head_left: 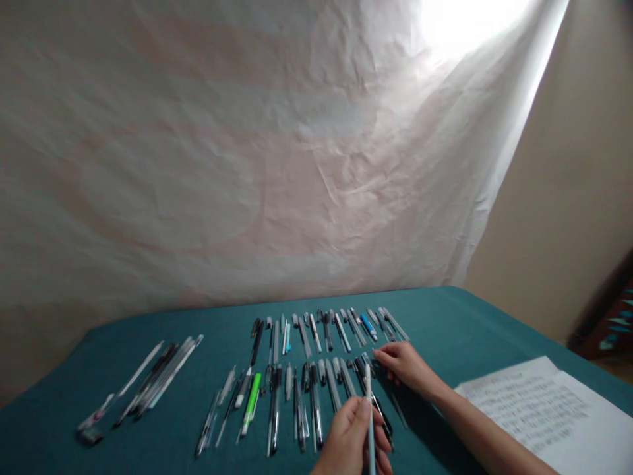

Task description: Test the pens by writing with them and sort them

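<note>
My left hand [349, 432] is closed around a slim pale white and light-blue pen [368, 396], which points up and away from me. Further off and to the right, my right hand [403, 364] has its thumb and forefinger together low over the cloth. What sits in that pinch, if anything, is too small to name. Near both hands lie disassembled pens in two rows. A dark pen part [383, 415] is partly hidden behind my left hand, and a thin refill [399, 410] lies to its right.
Dark green cloth covers the table [163, 435]. On the left is a bundle of pens [163, 376] beside a clear piece [93, 422]. A bright green pen [251, 404] and a blue pen part [368, 326] stand out in the rows. Handwritten paper [548, 409] lies on the right.
</note>
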